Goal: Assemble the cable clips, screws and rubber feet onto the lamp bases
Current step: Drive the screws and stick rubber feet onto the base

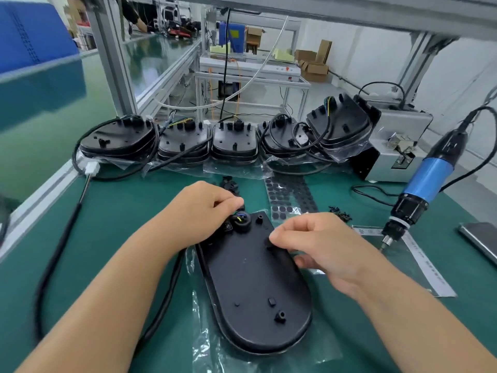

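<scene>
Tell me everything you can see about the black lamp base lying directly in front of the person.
The lamp base is a black, matte, plastic-looking oval plate, lying flat with its underside up on a clear plastic bag on the green table. Small posts and bosses rise from its surface. At its far end sits a round collar with coloured wires inside. A black cable leaves along its left side. The left hand touches the collar end; the right hand grips the right edge.

Green bench [113, 238], aluminium frame [113, 63]
</scene>
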### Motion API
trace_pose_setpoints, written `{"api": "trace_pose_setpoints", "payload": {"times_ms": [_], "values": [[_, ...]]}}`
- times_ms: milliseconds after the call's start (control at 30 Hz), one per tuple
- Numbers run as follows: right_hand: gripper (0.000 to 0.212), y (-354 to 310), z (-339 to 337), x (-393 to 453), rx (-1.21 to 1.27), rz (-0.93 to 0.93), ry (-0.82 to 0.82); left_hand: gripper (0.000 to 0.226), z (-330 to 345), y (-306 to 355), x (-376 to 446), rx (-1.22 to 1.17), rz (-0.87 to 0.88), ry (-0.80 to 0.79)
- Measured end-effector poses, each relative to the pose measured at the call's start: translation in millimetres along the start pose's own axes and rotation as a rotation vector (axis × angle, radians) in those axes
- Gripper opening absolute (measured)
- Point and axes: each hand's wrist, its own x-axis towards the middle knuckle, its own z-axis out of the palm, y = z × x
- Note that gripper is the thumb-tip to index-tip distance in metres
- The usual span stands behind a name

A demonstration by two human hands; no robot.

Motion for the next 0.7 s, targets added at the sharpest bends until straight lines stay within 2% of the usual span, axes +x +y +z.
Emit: {"api": "trace_pose_setpoints", "payload": {"times_ms": [100,167,367,700], "values": [[0.008,0.4,2.1,-0.3,-0.014,0.018,0.026,0.042,1.6,-0.1,-0.1,-0.007,-0.014,-0.019],[0.007,1.4,2.5,-1.3,-0.026,0.027,0.035,0.048,2.2,1.5,-0.4,0.003,-0.009,0.004],[0.004,2.3,5.4,-3.7,-0.046,0.009,0.054,0.048,2.7,4.2,-2.3,0.024,0.018,0.048],[0.026,2.2,8.2,-5.7,-0.051,-0.052,0.071,0.05,3.7,5.4,-1.7,0.006,0.006,0.066]]}}
